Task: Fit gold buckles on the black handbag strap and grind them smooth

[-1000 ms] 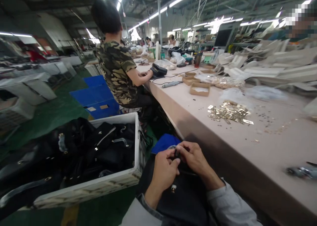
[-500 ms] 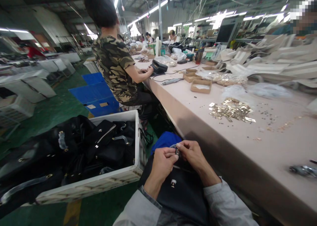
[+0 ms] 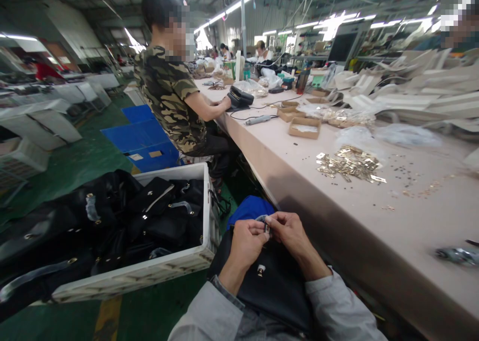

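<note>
A black handbag (image 3: 269, 291) lies across my lap, with a small metal clasp (image 3: 261, 270) on its front. At the bag's top, my left hand (image 3: 247, 241) and my right hand (image 3: 286, 231) meet, fingertips pinched on a small metal buckle-like fitting (image 3: 267, 228). Both hands are closed on it, and the fingers hide part of it. A strip of clear wrap shows just behind the fingertips. Past the hands, something blue (image 3: 249, 209) sits at the bag's far side.
Left of me stands a white crate (image 3: 149, 276) heaped with black bags (image 3: 112, 221). The table (image 3: 262, 156) on my right holds a pile of metal plates (image 3: 350, 162), a cardboard tray (image 3: 305, 128) and a screwdriver-like tool (image 3: 260, 120). A co-worker in camouflage (image 3: 164, 91) sits ahead.
My view has shifted slightly. The co-worker's head has turned to the right. My hands keep their pinch on the fitting, almost unmoved.
</note>
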`<state>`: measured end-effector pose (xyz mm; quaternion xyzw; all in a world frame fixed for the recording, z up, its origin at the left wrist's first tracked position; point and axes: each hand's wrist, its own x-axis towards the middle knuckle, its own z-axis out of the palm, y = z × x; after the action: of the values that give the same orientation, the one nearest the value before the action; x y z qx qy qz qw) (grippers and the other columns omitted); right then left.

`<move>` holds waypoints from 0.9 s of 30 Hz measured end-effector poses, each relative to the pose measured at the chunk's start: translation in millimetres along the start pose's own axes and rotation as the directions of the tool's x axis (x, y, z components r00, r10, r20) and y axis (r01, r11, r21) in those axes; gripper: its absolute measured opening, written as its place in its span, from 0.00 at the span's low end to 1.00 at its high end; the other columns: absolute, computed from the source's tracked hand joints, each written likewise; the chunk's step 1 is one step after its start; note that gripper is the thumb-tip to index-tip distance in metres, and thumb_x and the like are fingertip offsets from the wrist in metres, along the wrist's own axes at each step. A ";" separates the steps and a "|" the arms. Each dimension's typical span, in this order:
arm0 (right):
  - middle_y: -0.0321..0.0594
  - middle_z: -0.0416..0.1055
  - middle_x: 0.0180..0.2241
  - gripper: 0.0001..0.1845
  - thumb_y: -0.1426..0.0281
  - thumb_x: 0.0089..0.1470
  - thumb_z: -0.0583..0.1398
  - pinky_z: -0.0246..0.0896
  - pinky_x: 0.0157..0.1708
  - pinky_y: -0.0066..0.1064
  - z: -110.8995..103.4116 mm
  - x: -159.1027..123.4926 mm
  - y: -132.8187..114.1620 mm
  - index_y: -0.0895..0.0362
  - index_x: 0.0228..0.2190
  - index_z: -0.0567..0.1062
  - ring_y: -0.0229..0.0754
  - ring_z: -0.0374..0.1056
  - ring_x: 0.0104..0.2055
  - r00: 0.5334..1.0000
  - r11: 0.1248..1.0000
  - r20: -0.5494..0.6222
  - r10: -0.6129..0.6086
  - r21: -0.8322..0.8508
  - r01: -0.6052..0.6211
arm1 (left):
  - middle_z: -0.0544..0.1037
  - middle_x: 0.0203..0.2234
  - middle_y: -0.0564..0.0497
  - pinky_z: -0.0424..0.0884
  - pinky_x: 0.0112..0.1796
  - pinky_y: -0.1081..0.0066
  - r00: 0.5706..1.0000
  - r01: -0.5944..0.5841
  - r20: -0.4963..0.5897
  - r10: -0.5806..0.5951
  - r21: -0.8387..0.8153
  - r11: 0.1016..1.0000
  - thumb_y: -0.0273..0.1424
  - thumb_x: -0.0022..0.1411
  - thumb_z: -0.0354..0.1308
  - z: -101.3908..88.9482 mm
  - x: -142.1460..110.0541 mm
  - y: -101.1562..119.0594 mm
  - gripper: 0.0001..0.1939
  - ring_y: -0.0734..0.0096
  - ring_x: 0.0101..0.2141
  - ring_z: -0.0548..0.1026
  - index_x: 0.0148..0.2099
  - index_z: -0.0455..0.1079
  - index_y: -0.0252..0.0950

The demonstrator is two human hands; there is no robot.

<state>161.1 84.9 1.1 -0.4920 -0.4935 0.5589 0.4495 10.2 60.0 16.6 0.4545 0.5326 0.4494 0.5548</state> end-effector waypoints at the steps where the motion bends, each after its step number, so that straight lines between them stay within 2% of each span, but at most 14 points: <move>1: 0.34 0.66 0.16 0.25 0.51 0.51 0.69 0.49 0.19 0.26 0.2 -0.4 -0.6 0.62 0.25 0.78 0.31 0.55 0.17 1.000 1.000 -0.001 -0.004 0.000 0.004 | 0.85 0.26 0.41 0.70 0.29 0.73 1.000 0.009 0.006 -0.009 -0.015 1.000 0.20 0.46 0.64 -0.2 0.0 0.6 0.08 0.64 0.26 0.81 0.32 0.82 0.29; 7: 0.35 0.67 0.17 0.24 0.51 0.51 0.69 0.47 0.18 0.26 -1.1 2.0 4.7 0.62 0.25 0.78 0.31 0.55 0.18 1.000 1.000 -0.025 0.001 -0.006 -0.001 | 0.86 0.28 0.43 0.65 0.24 0.77 0.999 0.036 0.039 -0.034 -0.054 0.998 0.17 0.43 0.60 -2.4 -0.7 -0.2 0.17 0.69 0.24 0.79 0.37 0.83 0.29; 12: 0.34 0.66 0.16 0.24 0.51 0.53 0.68 0.46 0.18 0.26 -1.8 2.6 8.6 0.61 0.25 0.78 0.32 0.54 0.17 1.000 1.000 0.012 0.006 0.001 -0.006 | 0.85 0.25 0.43 0.63 0.22 0.77 0.999 0.034 -0.007 -0.033 0.009 0.999 0.22 0.50 0.64 -2.2 -0.2 -2.4 0.08 0.71 0.22 0.77 0.35 0.83 0.29; 16: 0.34 0.67 0.16 0.24 0.51 0.58 0.65 0.48 0.19 0.26 -5.2 -2.5 3.5 0.60 0.26 0.77 0.32 0.56 0.17 0.999 1.000 0.044 -0.009 -0.012 0.009 | 0.84 0.23 0.45 0.61 0.21 0.77 0.996 0.077 -0.053 -0.077 0.004 0.997 0.22 0.50 0.65 0.2 0.9 -5.6 0.06 0.75 0.19 0.72 0.33 0.81 0.30; 20: 0.37 0.70 0.20 0.20 0.55 0.57 0.66 0.53 0.23 0.27 -7.0 -8.6 -1.9 0.60 0.27 0.78 0.35 0.61 0.21 0.995 0.990 0.074 -0.070 -0.121 0.079 | 0.81 0.19 0.49 0.60 0.21 0.78 0.990 0.097 -0.097 -0.098 -0.017 0.995 0.20 0.47 0.66 2.0 -0.9 -10.4 0.06 0.78 0.17 0.68 0.31 0.78 0.31; 23: 0.37 0.72 0.21 0.18 0.57 0.58 0.65 0.55 0.25 0.28 -3.6 -9.9 -0.6 0.59 0.27 0.78 0.37 0.64 0.24 0.991 0.967 0.038 -0.127 -0.218 0.133 | 0.79 0.18 0.50 0.60 0.22 0.78 0.989 0.095 -0.111 -0.097 -0.020 0.995 0.20 0.47 0.65 2.3 -2.0 -11.4 0.06 0.78 0.17 0.67 0.31 0.76 0.31; 27: 0.37 0.72 0.21 0.17 0.59 0.58 0.63 0.56 0.26 0.28 2.5 -9.0 2.5 0.59 0.25 0.77 0.38 0.64 0.24 0.990 0.954 -0.035 -0.139 -0.272 0.125 | 0.78 0.17 0.51 0.59 0.22 0.77 0.992 0.080 -0.096 -0.080 -0.006 0.997 0.22 0.47 0.65 1.7 -2.0 -8.7 0.05 0.78 0.16 0.66 0.31 0.76 0.32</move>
<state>159.6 75.5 -0.4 -0.5293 -0.5841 0.4421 0.4281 12.0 56.3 8.4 0.4100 0.5760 0.4488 0.5466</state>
